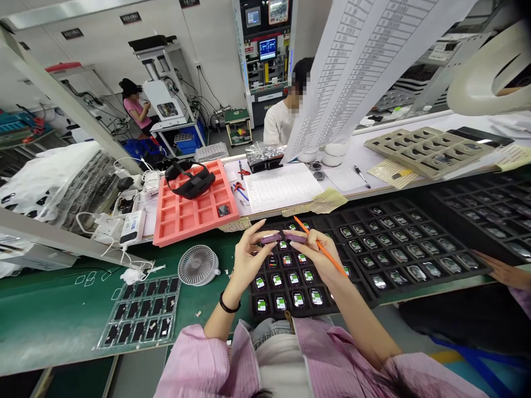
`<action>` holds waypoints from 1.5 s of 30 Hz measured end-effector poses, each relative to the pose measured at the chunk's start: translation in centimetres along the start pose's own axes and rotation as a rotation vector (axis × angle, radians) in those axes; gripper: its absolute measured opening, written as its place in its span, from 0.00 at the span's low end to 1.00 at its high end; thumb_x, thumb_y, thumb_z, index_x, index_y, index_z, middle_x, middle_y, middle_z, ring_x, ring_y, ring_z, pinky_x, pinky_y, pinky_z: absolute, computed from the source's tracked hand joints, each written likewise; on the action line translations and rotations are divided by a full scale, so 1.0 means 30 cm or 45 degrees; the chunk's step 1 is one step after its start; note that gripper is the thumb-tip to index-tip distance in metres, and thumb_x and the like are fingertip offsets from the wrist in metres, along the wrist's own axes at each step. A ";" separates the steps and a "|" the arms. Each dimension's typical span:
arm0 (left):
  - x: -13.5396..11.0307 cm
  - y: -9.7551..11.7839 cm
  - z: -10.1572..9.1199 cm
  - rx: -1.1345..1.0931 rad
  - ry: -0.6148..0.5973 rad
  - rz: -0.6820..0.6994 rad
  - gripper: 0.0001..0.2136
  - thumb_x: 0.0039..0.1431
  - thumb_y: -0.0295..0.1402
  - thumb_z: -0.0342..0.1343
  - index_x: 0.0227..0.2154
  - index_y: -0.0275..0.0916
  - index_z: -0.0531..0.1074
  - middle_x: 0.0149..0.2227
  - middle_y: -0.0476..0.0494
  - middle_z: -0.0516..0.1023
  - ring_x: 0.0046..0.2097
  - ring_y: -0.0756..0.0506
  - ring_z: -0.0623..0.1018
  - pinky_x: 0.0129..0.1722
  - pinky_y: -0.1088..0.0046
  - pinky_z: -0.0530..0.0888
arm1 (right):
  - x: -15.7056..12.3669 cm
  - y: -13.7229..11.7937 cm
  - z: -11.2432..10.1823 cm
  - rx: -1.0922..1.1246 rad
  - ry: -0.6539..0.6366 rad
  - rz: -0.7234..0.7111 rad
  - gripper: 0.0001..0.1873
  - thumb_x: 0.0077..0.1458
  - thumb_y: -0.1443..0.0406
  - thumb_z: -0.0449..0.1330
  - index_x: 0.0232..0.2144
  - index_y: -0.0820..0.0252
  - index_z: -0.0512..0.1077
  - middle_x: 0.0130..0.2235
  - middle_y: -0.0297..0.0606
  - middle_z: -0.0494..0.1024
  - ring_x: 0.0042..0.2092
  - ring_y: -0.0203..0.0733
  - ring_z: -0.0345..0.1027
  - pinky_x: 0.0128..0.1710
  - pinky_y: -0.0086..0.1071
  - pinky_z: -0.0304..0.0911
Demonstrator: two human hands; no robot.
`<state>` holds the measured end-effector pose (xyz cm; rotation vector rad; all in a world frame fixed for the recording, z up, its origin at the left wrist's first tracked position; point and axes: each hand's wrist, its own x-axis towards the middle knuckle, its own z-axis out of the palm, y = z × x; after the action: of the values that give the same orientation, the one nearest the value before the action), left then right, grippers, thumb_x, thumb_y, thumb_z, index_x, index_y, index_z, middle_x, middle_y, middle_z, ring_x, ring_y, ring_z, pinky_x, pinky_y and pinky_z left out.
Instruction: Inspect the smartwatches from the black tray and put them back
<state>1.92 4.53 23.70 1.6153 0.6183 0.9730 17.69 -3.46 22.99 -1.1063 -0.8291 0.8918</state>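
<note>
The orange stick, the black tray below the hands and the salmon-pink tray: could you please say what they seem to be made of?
Orange stick: probably smooth plastic, from its uniform colour. Black tray: perhaps foam, matte, its dividers showing little shine. Salmon-pink tray: foam or moulded plastic, its thick walls dull.

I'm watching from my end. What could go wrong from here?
Drop: the left fingers pinch the left purplish piece and the right fingers the right purplish piece, above the black tray. If one slips, it might hit the lit screens.

Scratch: the right fingers also hold an orange stick, which could brush a piece or a screen.
</note>
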 end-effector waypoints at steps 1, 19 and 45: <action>0.007 -0.011 -0.006 0.027 0.016 0.017 0.25 0.57 0.35 0.59 0.56 0.41 0.62 0.44 0.39 0.78 0.46 0.44 0.78 0.33 0.75 0.79 | 0.014 0.016 -0.006 -0.025 -0.001 -0.005 0.28 0.46 0.58 0.69 0.18 0.54 0.50 0.37 0.40 0.82 0.47 0.52 0.74 0.54 0.49 0.61; 0.161 -0.808 -0.146 0.723 0.125 -0.514 0.11 0.62 0.23 0.47 0.43 0.36 0.71 0.43 0.41 0.78 0.42 0.48 0.78 0.46 0.68 0.75 | 0.416 0.780 0.028 -0.928 -0.119 0.132 0.22 0.50 0.54 0.58 0.17 0.53 0.50 0.18 0.27 0.56 0.22 0.35 0.52 0.26 0.31 0.52; 0.452 -0.871 0.381 1.228 -0.622 -0.530 0.27 0.40 0.23 0.67 0.46 0.31 0.66 0.52 0.26 0.70 0.56 0.30 0.68 0.54 0.49 0.64 | 0.507 0.771 -0.532 -0.975 0.303 0.485 0.08 0.53 0.64 0.53 0.35 0.60 0.69 0.25 0.38 0.74 0.29 0.46 0.71 0.33 0.35 0.62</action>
<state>21.17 16.31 1.59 2.3047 1.1034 -0.1070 34.13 8.87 -1.47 -2.0502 -0.7884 0.7347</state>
